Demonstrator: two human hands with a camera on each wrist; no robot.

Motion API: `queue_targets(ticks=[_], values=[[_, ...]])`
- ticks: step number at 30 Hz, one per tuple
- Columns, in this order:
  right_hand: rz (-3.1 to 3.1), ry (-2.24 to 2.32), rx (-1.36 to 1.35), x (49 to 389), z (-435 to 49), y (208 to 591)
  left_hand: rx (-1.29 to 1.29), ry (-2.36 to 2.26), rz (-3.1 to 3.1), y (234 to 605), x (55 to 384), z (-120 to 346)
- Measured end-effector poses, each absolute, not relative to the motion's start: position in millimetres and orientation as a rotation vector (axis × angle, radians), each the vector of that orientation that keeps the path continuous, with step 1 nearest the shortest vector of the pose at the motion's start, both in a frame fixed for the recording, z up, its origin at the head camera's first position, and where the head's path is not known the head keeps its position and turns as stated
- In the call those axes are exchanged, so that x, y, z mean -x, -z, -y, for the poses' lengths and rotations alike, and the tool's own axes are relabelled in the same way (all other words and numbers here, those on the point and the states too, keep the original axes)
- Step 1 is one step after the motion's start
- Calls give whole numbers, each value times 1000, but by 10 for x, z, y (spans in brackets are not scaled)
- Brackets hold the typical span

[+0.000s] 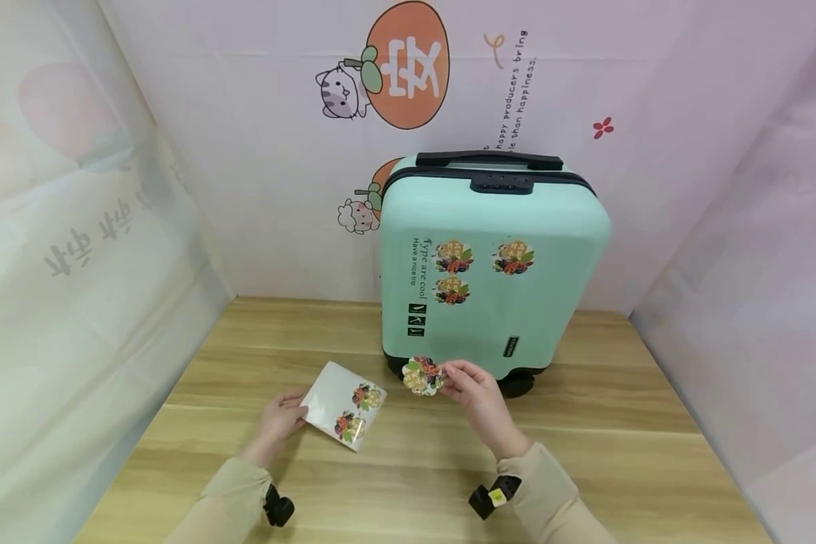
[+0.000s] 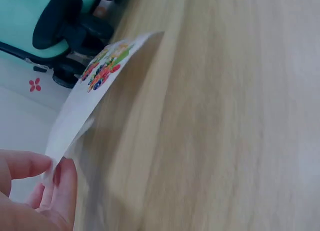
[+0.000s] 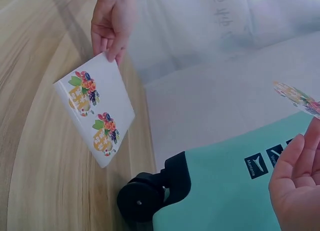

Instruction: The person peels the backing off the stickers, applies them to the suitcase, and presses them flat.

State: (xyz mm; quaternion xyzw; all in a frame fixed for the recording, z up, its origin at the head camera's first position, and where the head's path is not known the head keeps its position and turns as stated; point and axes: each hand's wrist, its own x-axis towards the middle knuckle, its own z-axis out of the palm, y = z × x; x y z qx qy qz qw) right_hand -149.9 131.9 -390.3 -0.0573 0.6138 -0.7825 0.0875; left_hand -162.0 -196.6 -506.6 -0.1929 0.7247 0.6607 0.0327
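My left hand point(image 1: 282, 420) pinches the edge of a white sticker sheet point(image 1: 325, 389) between thumb and fingers. Two colourful fruit stickers remain on that sheet, which tilts over the table in the left wrist view. Between the fingertips of my right hand point(image 1: 479, 400) is a loose fruit sticker point(image 1: 421, 376), held by its edge in front of the suitcase's lower left. The mint-green suitcase point(image 1: 489, 317) stands upright behind both hands. On its front are three matching fruit stickers, two stacked at the left and one point(image 1: 513, 258) to their right.
Black wheels point(image 1: 517, 383) sit under the suitcase, and a black handle point(image 1: 489, 159) tops it. Printed lettering and small black labels point(image 1: 416, 320) mark its front left. A wooden table point(image 1: 394, 499) lies below, with printed white cloth point(image 1: 279, 189) hanging behind and at both sides.
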Motion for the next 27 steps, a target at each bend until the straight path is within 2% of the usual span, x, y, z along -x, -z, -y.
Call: queue_targets(ticks=[6, 11, 17, 27], values=[[-1797, 2326, 201, 1476, -1322, 3901, 504, -1775, -2448, 5117, 1538, 2068], [-1755, 2344, 196, 1464, -1297, 3904, 381, -1559, -2680, 4923, 1461, 1986], [-1684, 2413, 239, 1437, -1269, 3922, 207, -1842, -2620, 4517, 1448, 1599], [-1514, 2459, 513, 1430, -1251, 3892, -112, -2107, -2339, 3900, 1470, 987]])
